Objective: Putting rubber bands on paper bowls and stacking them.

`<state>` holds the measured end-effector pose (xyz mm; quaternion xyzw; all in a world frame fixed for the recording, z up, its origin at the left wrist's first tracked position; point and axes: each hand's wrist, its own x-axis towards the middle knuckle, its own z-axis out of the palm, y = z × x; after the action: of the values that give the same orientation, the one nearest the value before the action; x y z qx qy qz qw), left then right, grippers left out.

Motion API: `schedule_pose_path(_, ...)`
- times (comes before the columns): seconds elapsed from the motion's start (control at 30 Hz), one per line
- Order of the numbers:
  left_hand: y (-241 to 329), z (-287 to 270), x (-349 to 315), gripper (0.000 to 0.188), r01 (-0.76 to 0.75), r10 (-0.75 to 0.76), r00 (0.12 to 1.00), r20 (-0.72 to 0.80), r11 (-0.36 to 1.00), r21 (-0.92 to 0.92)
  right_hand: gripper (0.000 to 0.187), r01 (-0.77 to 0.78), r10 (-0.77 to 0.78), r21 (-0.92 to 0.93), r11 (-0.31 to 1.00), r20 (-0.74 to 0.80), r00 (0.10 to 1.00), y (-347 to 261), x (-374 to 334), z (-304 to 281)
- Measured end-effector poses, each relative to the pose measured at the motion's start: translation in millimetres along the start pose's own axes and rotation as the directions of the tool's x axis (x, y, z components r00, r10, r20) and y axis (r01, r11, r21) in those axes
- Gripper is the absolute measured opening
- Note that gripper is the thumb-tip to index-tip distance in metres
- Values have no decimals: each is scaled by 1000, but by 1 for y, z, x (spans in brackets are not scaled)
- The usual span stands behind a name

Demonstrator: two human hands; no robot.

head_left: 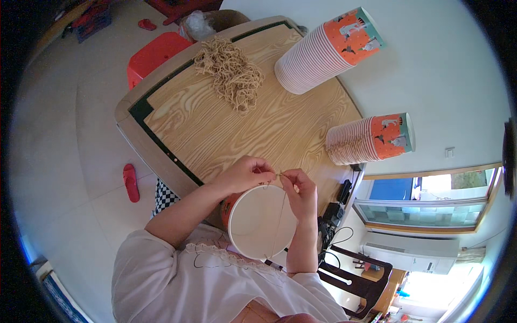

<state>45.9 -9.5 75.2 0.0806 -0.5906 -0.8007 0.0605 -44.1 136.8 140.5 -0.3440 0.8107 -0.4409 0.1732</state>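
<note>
A paper bucket, white inside with an orange printed outside, is tilted against my body with its mouth facing up. A thin string crosses its opening from the far rim to the near rim. Over the far rim, my left hand pinches the string's end between thumb and fingers. My right hand pinches the same string just beside it, the fingertips of both hands almost touching. Whether a knot is between them is too small to tell.
On the wooden table lies a tangled heap of beige strings. A tall stack of paper buckets and a shorter stack stand toward the right. Black adapters and cables are by the table's right edge; a red stool is beyond the left.
</note>
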Motion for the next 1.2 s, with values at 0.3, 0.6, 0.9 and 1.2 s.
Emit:
schedule_pose_path(0.3, 4, -1, -2, 22, -25, 27, 999, -42, 999, 35, 8, -1, 5, -119, 993, 33, 999, -6, 3, -1)
schedule_pose_path(0.6, -3, -5, -8, 16, 28, -28, 1000, 13, 999, 21, 7, 45, -36, -135, 990, 71, 997, -7, 3, -4)
schedule_pose_path(0.9, -1, -11, -25, 14, 43, -46, 993, 105, 999, 33, 5, -60, 59, 0, 998, 39, 997, 7, -6, -25)
schedule_pose_path(1.2, 8, -18, -46, 14, -1, -13, 996, 84, 986, 169, 8, -188, 169, 138, 972, 137, 976, 12, -27, -27)
